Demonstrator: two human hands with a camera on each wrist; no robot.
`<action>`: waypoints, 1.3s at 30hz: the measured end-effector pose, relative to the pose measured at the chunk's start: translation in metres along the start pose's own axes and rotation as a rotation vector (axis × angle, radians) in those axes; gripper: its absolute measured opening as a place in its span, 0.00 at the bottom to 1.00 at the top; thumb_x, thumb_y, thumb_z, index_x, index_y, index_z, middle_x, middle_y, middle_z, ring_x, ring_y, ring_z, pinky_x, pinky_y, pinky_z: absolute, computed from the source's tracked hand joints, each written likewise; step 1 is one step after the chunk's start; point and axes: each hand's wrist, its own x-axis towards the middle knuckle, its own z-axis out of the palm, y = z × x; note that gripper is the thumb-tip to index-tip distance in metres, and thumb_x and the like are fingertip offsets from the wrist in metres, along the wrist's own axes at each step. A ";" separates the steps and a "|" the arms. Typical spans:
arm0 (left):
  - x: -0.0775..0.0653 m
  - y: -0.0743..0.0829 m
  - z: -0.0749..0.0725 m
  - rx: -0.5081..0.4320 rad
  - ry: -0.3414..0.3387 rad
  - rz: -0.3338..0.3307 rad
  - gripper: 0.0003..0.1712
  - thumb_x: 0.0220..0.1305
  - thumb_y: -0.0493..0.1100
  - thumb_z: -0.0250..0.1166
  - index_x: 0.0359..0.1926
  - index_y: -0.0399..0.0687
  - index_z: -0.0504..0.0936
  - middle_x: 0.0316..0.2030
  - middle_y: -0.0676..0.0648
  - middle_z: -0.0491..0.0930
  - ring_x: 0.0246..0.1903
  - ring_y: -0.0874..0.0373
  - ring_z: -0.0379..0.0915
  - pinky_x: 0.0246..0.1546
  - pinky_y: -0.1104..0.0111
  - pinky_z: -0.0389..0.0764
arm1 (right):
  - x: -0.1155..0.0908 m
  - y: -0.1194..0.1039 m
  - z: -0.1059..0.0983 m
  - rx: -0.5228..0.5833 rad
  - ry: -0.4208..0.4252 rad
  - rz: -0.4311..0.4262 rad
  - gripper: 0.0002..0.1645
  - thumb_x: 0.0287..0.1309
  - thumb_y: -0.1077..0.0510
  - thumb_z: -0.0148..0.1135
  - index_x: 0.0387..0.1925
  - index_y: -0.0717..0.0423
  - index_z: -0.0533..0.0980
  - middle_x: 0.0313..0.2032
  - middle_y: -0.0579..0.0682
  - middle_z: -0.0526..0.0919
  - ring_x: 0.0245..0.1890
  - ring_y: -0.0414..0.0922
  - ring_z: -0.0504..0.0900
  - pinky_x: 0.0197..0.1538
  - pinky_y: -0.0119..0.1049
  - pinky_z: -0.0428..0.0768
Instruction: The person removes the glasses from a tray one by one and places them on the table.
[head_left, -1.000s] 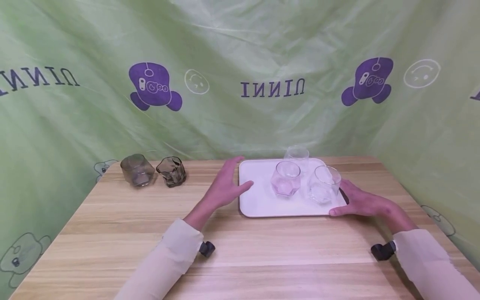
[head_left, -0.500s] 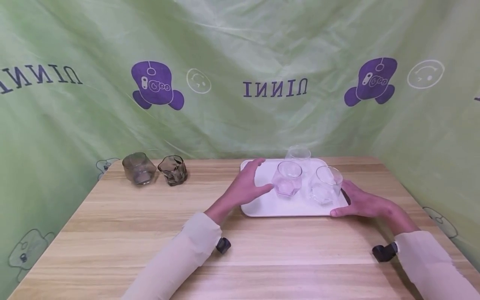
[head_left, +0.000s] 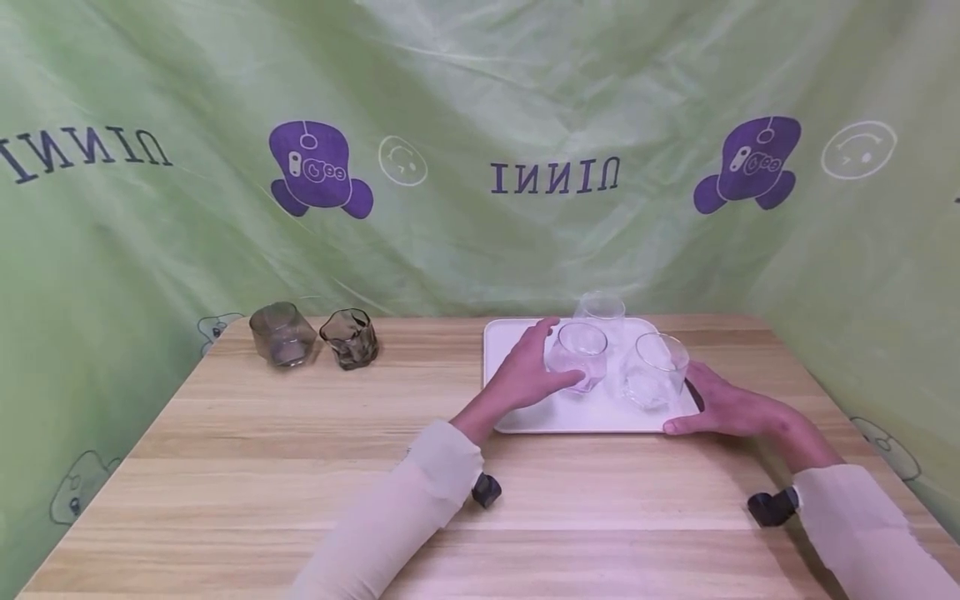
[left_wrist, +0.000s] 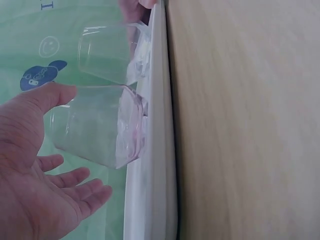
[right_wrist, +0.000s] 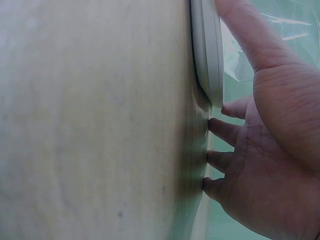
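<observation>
Backdrop: green printed cloth (head_left: 450,83) behind our wood-grain bench (head_left: 300,483).
White tray (head_left: 562,417): flat on the bench, right of centre.
Left hand (head_left: 525,372): we hold its fingers apart beside the faceted clear tumbler (head_left: 590,358), upright on the tray; contact we cannot tell.
Right hand (head_left: 727,408): our fingers spread at the tray's right end, thumb on its near corner.
Other clear glasses: a right-hand tumbler (head_left: 654,382) and a rear tumbler (head_left: 603,312).
Smoked glasses: a wider tumbler (head_left: 283,337) beside a wavy tumbler (head_left: 351,342), far left.
</observation>
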 end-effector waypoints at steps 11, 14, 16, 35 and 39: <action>0.006 0.003 0.016 -0.048 0.033 -0.049 0.59 0.55 0.50 0.79 0.81 0.52 0.54 0.73 0.43 0.63 0.68 0.50 0.65 0.67 0.58 0.69 | 0.001 0.001 -0.001 0.009 -0.004 0.001 0.72 0.53 0.49 0.79 0.79 0.68 0.38 0.72 0.78 0.48 0.71 0.75 0.49 0.66 0.77 0.50; 0.007 0.003 0.018 -0.071 0.037 -0.056 0.60 0.54 0.49 0.80 0.81 0.51 0.54 0.72 0.42 0.64 0.66 0.50 0.67 0.66 0.58 0.70 | 0.001 0.000 -0.001 0.007 -0.007 0.005 0.72 0.53 0.49 0.79 0.79 0.68 0.38 0.71 0.78 0.48 0.71 0.74 0.50 0.66 0.76 0.51; 0.007 0.004 0.020 -0.064 0.036 -0.058 0.60 0.54 0.49 0.80 0.81 0.51 0.54 0.72 0.42 0.65 0.65 0.50 0.68 0.65 0.58 0.71 | 0.001 0.000 -0.001 0.009 -0.008 0.000 0.72 0.53 0.49 0.79 0.79 0.69 0.38 0.71 0.77 0.49 0.70 0.74 0.50 0.66 0.76 0.51; 0.011 0.000 0.029 -0.013 0.045 -0.052 0.59 0.54 0.48 0.80 0.80 0.54 0.54 0.67 0.41 0.71 0.62 0.49 0.71 0.60 0.58 0.75 | 0.004 0.004 0.000 0.043 0.004 -0.032 0.71 0.52 0.52 0.80 0.79 0.67 0.39 0.71 0.76 0.50 0.70 0.70 0.51 0.66 0.75 0.52; 0.010 0.000 0.029 -0.014 0.042 -0.056 0.59 0.55 0.48 0.80 0.80 0.54 0.54 0.67 0.42 0.72 0.63 0.48 0.72 0.60 0.58 0.75 | 0.004 0.004 0.001 0.041 0.002 -0.036 0.72 0.52 0.52 0.80 0.79 0.67 0.39 0.72 0.76 0.49 0.71 0.71 0.51 0.66 0.75 0.52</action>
